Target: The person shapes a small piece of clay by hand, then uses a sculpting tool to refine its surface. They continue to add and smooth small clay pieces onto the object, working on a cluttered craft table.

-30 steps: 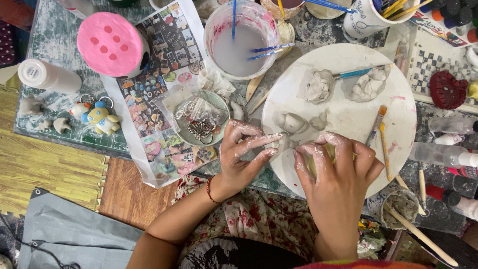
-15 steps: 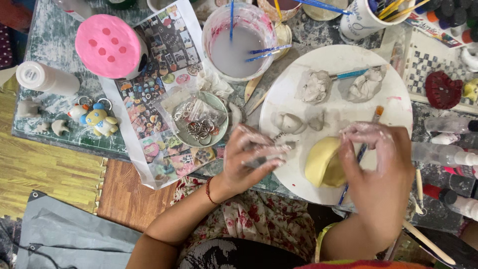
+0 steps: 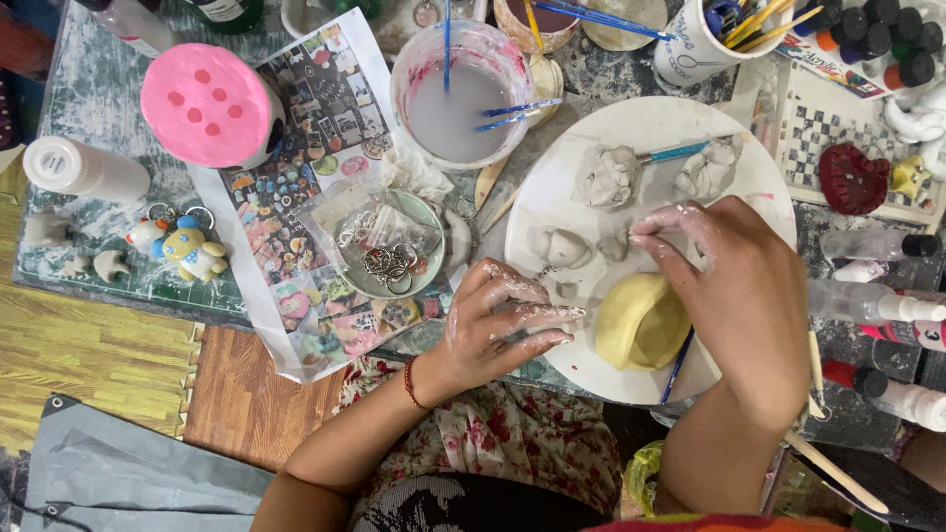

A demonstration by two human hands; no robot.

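Observation:
A round white board (image 3: pixel 641 123) lies in front of me with grey clay lumps (image 3: pixel 608 177) and a yellow sponge (image 3: pixel 642 321) on it. My right hand (image 3: pixel 734 291), smeared with clay, hovers above the sponge, its fingertips pinching at a small grey clay bit (image 3: pixel 616 244). My left hand (image 3: pixel 503 320), also clay-covered, rests at the board's left edge with fingers stretched out flat and nothing in it. A small shaped clay piece (image 3: pixel 562 248) sits just above its fingers. A blue brush (image 3: pixel 678 365) pokes out below the sponge.
A cup of cloudy water (image 3: pixel 460 94) with brushes stands behind the board. A green dish of metal rings (image 3: pixel 389 251) lies on a printed sheet left of my left hand. A pink lid (image 3: pixel 205 105), small figurines (image 3: pixel 187 246), paint bottles (image 3: pixel 887 305) and brush cups (image 3: pixel 705 34) crowd the table.
The yellow sponge has been set down on the board. My right hand moved up from it toward the small clay bit. My left hand stayed at the board's left edge.

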